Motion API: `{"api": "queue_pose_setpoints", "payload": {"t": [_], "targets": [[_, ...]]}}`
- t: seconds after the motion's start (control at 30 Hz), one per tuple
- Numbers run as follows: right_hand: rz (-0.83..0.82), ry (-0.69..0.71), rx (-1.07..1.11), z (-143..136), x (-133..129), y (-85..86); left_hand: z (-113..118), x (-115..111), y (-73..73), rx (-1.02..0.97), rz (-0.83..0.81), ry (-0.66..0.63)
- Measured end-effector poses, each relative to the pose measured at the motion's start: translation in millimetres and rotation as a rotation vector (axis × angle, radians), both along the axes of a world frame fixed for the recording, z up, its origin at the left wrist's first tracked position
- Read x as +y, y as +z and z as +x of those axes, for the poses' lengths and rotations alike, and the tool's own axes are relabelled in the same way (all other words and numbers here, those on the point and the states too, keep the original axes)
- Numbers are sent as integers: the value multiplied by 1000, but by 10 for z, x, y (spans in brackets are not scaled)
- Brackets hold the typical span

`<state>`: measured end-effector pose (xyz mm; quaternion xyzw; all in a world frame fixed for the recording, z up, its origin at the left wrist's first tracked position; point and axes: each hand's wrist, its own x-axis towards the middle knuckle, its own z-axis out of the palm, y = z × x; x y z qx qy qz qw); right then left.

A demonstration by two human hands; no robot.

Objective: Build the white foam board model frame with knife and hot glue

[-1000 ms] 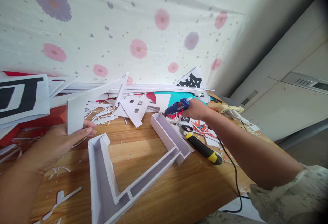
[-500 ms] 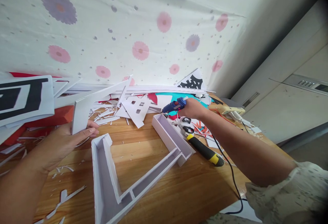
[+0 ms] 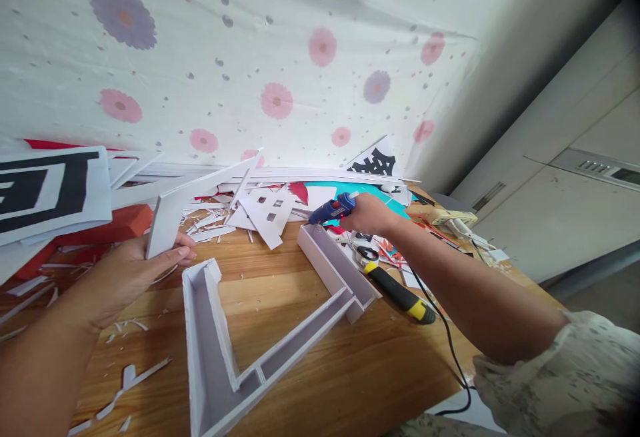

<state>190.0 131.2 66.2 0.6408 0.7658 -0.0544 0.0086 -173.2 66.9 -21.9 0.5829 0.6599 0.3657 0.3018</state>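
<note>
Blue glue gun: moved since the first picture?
Yes, left: its nozzle now sits nearer the left corner of the far end of the white open-topped frame, judged against that frame. The blue glue gun shifted slightly.

No whole word or number could be read from where I stood. The white sheet (image 3: 97, 190) on the left bore thick, nested black strokes, perhaps part of a Chinese character, running out of sight. Jagged black shapes covered the pointed white piece (image 3: 387, 147) by the wall. Marks on the blue glue gun (image 3: 333, 209) and the appliance panel (image 3: 595, 166) were too small to read.
</note>
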Motion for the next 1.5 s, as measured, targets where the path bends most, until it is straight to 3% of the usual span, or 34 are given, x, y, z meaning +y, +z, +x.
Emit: {"api": "queue_pose_setpoints", "payload": {"t": [0.83,1.2,1.5], "targets": [[16,76,-32,34,-140,36,-30,22,-42,-31,-60,-13],[-3,-3,-90,126,-320,81,-60,20,-53,-16,-30,-46],[-7,15,-84,222,-427,63,-73,27,-52,38,13,-68]]}}
